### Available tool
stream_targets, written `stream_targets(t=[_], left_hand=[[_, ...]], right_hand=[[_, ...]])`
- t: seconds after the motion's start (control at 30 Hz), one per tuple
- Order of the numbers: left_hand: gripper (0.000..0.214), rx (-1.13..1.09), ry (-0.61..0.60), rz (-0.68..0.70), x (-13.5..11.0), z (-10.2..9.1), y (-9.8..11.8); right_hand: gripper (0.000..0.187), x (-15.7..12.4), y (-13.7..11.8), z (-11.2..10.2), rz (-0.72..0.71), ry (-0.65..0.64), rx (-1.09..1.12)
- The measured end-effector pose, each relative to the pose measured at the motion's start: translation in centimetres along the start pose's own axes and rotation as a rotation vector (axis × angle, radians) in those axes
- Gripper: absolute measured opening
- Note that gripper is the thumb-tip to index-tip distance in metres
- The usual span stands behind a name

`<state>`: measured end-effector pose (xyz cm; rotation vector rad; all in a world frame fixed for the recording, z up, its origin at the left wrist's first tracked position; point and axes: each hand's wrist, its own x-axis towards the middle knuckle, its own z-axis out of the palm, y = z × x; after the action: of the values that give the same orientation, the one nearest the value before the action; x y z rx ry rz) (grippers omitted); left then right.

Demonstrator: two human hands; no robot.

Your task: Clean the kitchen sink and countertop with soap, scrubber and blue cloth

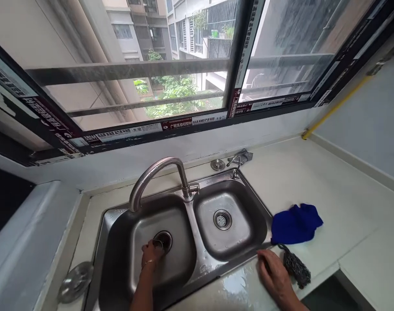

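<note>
My left hand (152, 254) reaches into the left basin of a steel double sink (192, 216). Its fingers are closed around the rim of a small round metal piece, which looks like a drain strainer (158, 244), at the edge of the dark drain hole (164, 240). Part of that piece is hidden by the fingers. On the wet counter by the sink's front right corner rests my right hand (274, 274), fingers loosely bent, thumb apart, nothing in it. Just right of it lies a dark mesh scrubber (296, 268) with a loop, and beyond that a blue cloth (296, 224).
A curved faucet (158, 166) arches over the left basin. The right basin has a fitted drain strainer (222, 220). Behind the sink are a small tap (235, 172), a metal disc (218, 164) and a grey cloth (244, 156). A round shiny lid (75, 281) lies at left.
</note>
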<state>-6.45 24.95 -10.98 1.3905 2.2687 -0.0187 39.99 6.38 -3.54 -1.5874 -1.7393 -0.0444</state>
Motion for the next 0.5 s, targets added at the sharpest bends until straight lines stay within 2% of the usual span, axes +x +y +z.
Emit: stream_targets(t=[0.1,0.33,0.5], left_hand=[[0.063,0.035,-0.014,0.084,0.6,1.3,-0.6],[0.065,0.08,0.02,0.231,2.1,2.8,-0.2],[0.066,0.107,0.015,0.189,2.0,3.7,-0.4]], right_hand=[[0.021,0.0,-0.5,0.7,0.036,0.017,-0.058],[0.024,0.1,-1.0,0.8,0.109,-0.066,-0.116],[0.025,0.3,-1.1,0.7,0.124,-0.094,-0.128]])
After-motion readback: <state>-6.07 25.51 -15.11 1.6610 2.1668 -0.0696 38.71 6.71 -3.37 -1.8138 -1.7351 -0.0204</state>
